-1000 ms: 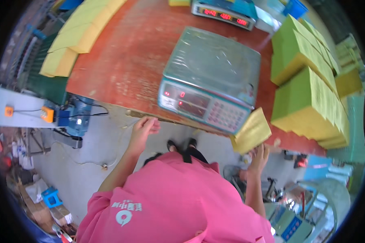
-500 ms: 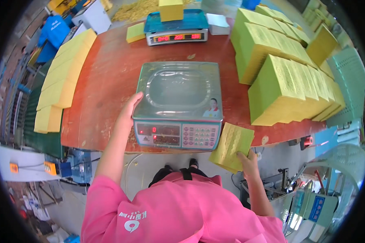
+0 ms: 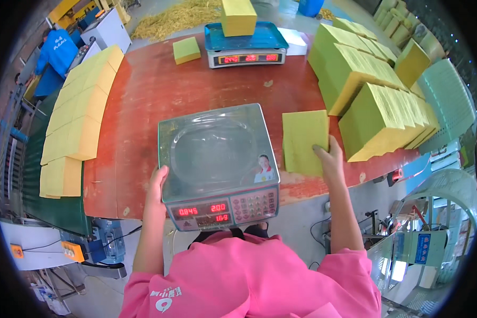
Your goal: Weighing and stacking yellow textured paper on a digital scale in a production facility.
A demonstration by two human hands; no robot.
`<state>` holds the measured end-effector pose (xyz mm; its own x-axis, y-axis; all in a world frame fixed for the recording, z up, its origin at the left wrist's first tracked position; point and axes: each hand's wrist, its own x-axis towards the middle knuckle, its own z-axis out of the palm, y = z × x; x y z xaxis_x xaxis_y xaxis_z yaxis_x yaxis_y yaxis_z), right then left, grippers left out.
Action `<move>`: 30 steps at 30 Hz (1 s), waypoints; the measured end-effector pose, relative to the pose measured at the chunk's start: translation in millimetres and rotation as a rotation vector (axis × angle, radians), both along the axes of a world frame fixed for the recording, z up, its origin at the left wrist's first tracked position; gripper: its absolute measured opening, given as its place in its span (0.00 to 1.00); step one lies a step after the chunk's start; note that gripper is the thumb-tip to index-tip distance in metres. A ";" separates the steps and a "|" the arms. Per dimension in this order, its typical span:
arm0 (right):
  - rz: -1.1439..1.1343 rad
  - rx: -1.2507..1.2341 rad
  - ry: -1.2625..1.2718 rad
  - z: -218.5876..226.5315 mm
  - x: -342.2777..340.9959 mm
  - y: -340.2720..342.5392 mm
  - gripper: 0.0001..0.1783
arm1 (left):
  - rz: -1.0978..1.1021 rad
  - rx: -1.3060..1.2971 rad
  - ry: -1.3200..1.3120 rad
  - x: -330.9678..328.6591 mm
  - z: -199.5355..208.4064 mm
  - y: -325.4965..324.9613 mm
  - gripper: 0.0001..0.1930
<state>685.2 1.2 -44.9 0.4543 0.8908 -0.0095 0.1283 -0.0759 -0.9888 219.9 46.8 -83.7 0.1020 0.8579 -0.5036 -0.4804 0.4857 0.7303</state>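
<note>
In front of me is a weighing scale (image 3: 217, 149) with a clear-covered platform, lit red digits and a keypad. It juts over the table's near edge and sits slightly turned. My left hand (image 3: 156, 184) grips its left side, thumb at the platform's edge. To the scale's right, my right hand (image 3: 329, 159) holds a thin stack of yellow paper (image 3: 305, 139) by its right side, thumb on top and the other fingers hidden. The paper is over the red tabletop; I cannot tell if it rests there. Nothing lies on the near scale's platform.
Tall yellow paper stacks (image 3: 373, 119) line the right; a lower row (image 3: 77, 116) runs along the left. At the back, a second scale (image 3: 246, 47) bears a yellow block (image 3: 238, 20), with a small stack (image 3: 186, 50) beside it. A person in blue (image 3: 57, 49) is far left.
The near scale has shifted toward me and left, turning slightly, and its display now shows other digits. My right hand has brought the yellow paper up from beyond the front edge over the tabletop.
</note>
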 end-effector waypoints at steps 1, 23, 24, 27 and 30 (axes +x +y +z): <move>-0.005 0.000 -0.001 -12.4 -4.6 13.4 0.20 | -0.005 0.000 -0.001 -7.3 -2.6 -0.8 0.21; 0.248 -0.145 -0.346 -55.7 -45.2 300.8 0.25 | 0.001 0.196 0.080 -0.5 12.9 29.5 0.29; 0.067 -0.025 -0.545 -112.8 48.4 304.1 0.29 | -0.121 0.242 0.028 15.4 -5.4 44.8 0.30; 0.038 -0.047 -0.355 -148.5 175.3 304.3 0.31 | -0.063 0.247 0.043 20.1 2.1 45.0 0.34; 0.086 -0.136 -0.094 -157.5 81.1 338.0 0.31 | -0.056 0.242 0.196 -10.8 -3.4 31.3 0.39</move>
